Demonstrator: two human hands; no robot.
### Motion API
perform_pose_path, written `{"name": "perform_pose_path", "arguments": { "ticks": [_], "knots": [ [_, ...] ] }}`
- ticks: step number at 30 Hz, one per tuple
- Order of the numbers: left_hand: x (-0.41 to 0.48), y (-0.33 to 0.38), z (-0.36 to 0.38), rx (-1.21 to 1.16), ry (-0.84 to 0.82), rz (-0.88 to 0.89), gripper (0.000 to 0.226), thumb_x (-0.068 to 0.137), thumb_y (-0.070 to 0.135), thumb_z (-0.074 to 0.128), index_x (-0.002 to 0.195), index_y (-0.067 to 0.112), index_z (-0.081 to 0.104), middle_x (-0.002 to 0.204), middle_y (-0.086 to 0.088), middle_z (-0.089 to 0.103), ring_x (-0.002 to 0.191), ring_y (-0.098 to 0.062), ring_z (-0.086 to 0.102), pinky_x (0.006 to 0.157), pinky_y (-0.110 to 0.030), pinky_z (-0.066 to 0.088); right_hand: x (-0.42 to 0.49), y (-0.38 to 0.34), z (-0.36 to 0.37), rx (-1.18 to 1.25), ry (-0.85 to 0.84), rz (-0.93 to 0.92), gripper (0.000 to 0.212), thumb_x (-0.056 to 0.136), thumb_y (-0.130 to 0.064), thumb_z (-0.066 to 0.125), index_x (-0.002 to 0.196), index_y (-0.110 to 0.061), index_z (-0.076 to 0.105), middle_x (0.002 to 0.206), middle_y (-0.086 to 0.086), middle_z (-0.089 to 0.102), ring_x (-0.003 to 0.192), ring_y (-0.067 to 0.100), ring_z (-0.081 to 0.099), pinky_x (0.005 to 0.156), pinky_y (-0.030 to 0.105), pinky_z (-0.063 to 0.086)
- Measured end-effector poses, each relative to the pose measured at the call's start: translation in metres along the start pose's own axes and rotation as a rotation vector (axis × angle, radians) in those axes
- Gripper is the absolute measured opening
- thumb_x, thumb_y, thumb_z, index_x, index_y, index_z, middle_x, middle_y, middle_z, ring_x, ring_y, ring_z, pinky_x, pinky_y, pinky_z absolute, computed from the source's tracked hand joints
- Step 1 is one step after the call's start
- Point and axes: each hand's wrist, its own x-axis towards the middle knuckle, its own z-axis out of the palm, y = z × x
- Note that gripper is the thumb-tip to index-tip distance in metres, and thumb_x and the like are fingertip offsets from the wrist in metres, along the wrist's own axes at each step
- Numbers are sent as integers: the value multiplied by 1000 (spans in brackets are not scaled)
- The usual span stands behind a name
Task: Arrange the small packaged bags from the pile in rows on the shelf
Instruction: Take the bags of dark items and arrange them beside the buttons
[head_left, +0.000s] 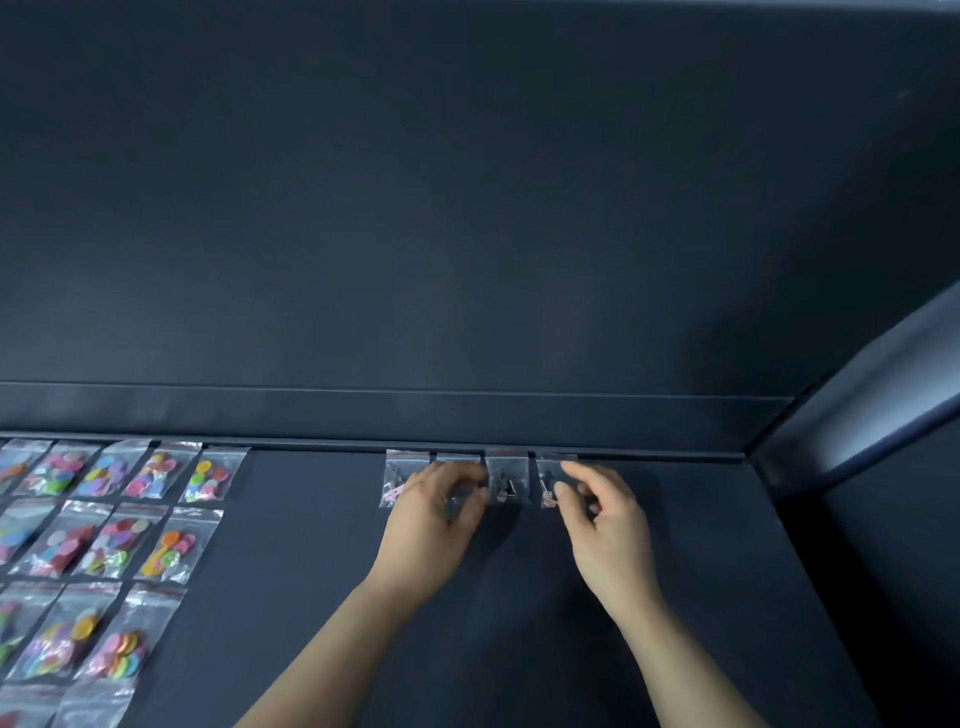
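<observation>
1. Colourful bags (130, 545) are lying in rows at the shelf's (291, 597) left, long axes running front to back.
2. The left hand (431, 525) is pinching the second bag (457, 459). The right hand (605, 525) is pinching the fourth bag (548, 469).
3. Four clear bags (507, 475) are sitting side by side, long axes front to back, red-striped tops pointing at the back ledge (311, 444).

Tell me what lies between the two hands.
One clear bag, third of four, lies flat on the shelf between the left hand and right hand; the head view shows it.
</observation>
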Motion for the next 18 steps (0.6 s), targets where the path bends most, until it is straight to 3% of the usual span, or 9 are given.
{"name": "perform_pose_path", "arguments": {
  "ticks": [3, 6, 8, 11, 16, 18],
  "knots": [
    [-21, 0, -28, -295, 180, -225, 10, 88, 12, 64, 86, 22, 65, 79, 9, 69, 73, -3, 62, 70, -14, 46, -6, -26, 8, 260, -44, 161, 13, 91, -17, 61, 99, -25, 69, 91, -3, 68, 75, 1, 60, 63, 14, 46],
    [-52, -15, -63, -420, 342, -349, 11, 89, 9, 63, 83, 19, 64, 75, 5, 66, 72, -9, 61, 73, -24, 50, -15, -51, 24, 385, -112, 191, 11, 92, -19, 61, 95, -24, 70, 86, -6, 70, 70, -1, 60, 56, 11, 45],
    [-74, -29, -90, -444, 412, -409, 11, 89, 13, 64, 82, 21, 64, 75, 5, 66, 73, -13, 62, 75, -35, 51, -23, -69, 39, 428, -154, 182, 10, 92, -19, 61, 93, -23, 70, 83, -8, 70, 70, -3, 60, 56, 7, 45],
    [-107, -49, -130, -443, 530, -465, 7, 89, 15, 65, 83, 19, 65, 75, 4, 66, 71, -14, 61, 75, -39, 51, -40, -97, 68, 446, -245, 154, 9, 92, -21, 61, 89, -24, 70, 80, -9, 70, 68, -4, 59, 58, 8, 44],
    [-162, -80, -205, -440, 700, -535, 5, 91, 15, 62, 88, 16, 65, 75, 1, 68, 68, -12, 63, 64, -24, 51, -82, -150, 135, 439, -395, 113, 11, 92, -15, 60, 93, -23, 69, 90, -11, 70, 73, -8, 60, 65, 6, 45],
    [-187, -98, -239, -432, 744, -546, 5, 90, 15, 62, 90, 17, 66, 77, 0, 68, 68, -10, 65, 64, -24, 51, -104, -179, 166, 423, -454, 86, 11, 93, -17, 60, 93, -23, 68, 93, -11, 70, 79, -7, 62, 68, 10, 46]
  ]
}}
